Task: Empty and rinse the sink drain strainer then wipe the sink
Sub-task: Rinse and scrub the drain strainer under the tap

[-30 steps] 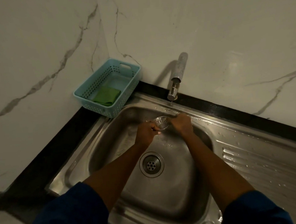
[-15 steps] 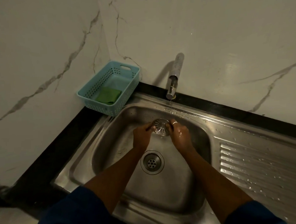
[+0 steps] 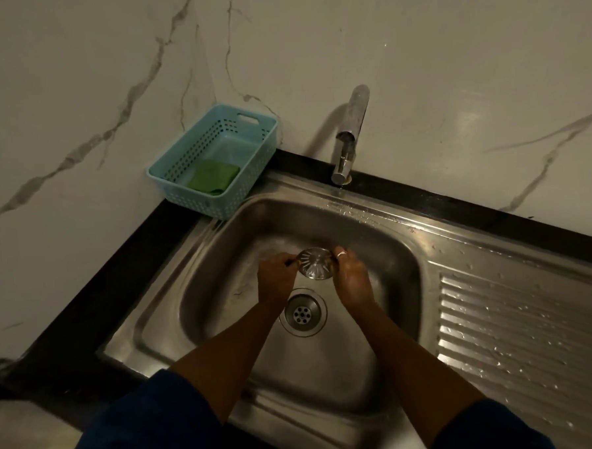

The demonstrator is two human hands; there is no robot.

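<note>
1. Steel sink (image 3: 221, 262): its drain (image 3: 303, 314) lies uncovered.
2. Left grip (image 3: 276, 276) and right grip (image 3: 352, 279) pinch the strainer (image 3: 316, 262) by its rim, above the drain.
3. Blue basket (image 3: 197, 198) on the counter (image 3: 86, 304) holds a green cloth (image 3: 213, 177).

Two walls meet in a corner. The left wall (image 3: 58, 99) and the back wall (image 3: 449, 44) are white marble-look panels with thin grey veins running slantwise. A black countertop (image 3: 102, 286) runs along the foot of both. In the corner stands a pale blue plastic basket (image 3: 168, 169) with perforated sides. A chrome tap (image 3: 351, 132) stands before the back wall and casts a soft shadow to its left. The light is dim, with a faint glare on the back wall
</note>
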